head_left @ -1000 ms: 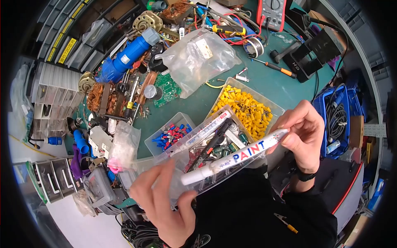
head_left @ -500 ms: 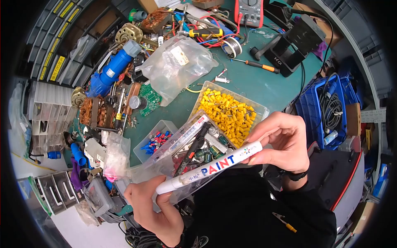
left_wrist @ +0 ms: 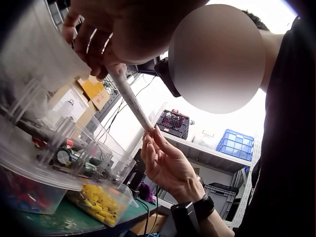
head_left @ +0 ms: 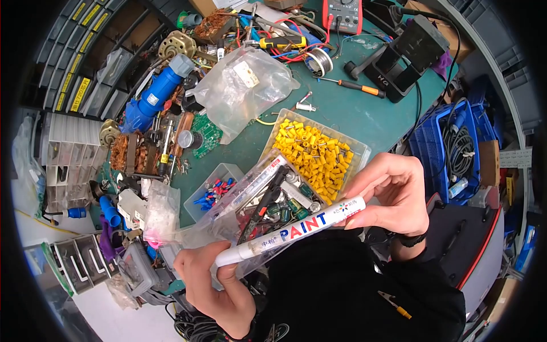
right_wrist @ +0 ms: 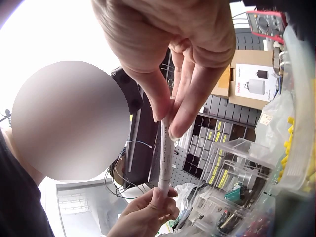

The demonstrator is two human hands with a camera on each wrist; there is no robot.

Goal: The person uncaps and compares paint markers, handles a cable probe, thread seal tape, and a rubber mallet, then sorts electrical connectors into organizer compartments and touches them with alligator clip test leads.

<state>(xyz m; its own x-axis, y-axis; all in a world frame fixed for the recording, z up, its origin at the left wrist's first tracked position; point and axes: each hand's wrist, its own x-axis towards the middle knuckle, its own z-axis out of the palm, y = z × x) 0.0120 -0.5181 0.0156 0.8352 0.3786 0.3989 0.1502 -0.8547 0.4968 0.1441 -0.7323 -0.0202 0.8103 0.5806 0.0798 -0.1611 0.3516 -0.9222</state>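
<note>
A white paint marker (head_left: 290, 232) with "PAINT" in coloured letters is held between both hands, tilted up to the right in the head view. My left hand (head_left: 216, 288) pinches its capped end between thumb and finger. At the other end, my right hand (head_left: 393, 196) pinches the barrel with thumb and fingertips. In the right wrist view the marker (right_wrist: 166, 153) runs between the two hands. Behind it is a clear plastic box (head_left: 236, 214) with a second marker, a black-handled tool and several small electronic parts inside.
Beyond lie a tub of yellow terminals (head_left: 313, 154) and a smaller tub of red and blue ones (head_left: 213, 194). A plastic bag (head_left: 245, 91), a screwdriver (head_left: 362, 88), a solder spool (head_left: 319, 61) and a red multimeter (head_left: 343, 16) lie farther back. Blue crates (head_left: 456, 148) stand at right.
The view shifted, so the bench moved left and the containers sit lower. The left hand, earlier with fingers spread by the marker's cap, now pinches it; the right hand keeps its hold on the marker.
</note>
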